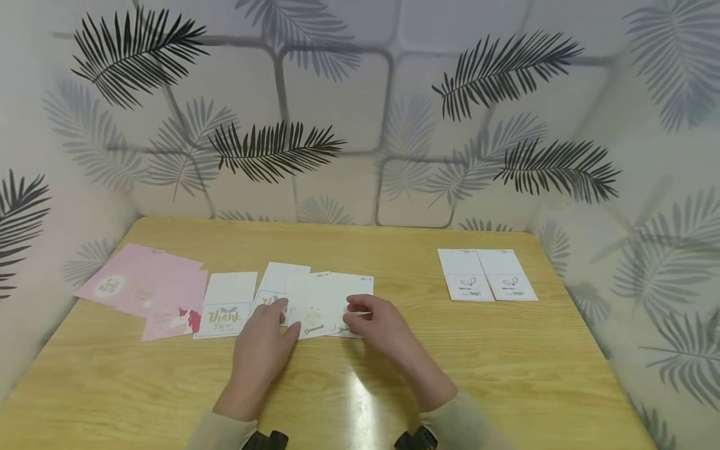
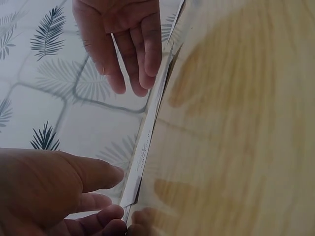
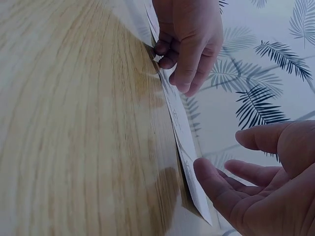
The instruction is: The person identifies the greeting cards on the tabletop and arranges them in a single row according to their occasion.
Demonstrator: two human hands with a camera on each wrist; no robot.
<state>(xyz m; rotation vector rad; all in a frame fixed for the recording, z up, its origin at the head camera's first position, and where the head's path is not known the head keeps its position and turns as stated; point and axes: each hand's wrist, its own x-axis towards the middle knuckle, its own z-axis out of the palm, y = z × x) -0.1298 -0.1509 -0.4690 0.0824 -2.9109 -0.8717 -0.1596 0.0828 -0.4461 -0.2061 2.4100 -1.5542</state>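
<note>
A white card with gold print and dark lettering (image 1: 310, 300) lies in front of me, overlapping another white card (image 1: 354, 284) to its right. My left hand (image 1: 261, 344) is at the first card's left edge, its fingertips close to or touching it. Beside the second card's right side is my right hand (image 1: 382, 322), fingers loosely bent. In the right wrist view that hand (image 3: 270, 182) has its fingers spread near the card edge, with nothing seen between them. A white card (image 1: 288, 273) is partly hidden behind my left fingers. The thumb of the left hand (image 2: 59, 191) stands off the card.
A white thank-you card (image 1: 225, 306) lies left of my hands. Beyond it several pink cards (image 1: 132, 278) overlap on the wooden table (image 1: 506, 362). Two white cards, a left one (image 1: 462, 275) and a right one (image 1: 507, 275), lie side by side at right. A leaf-patterned wall covering (image 1: 337, 187) stands behind.
</note>
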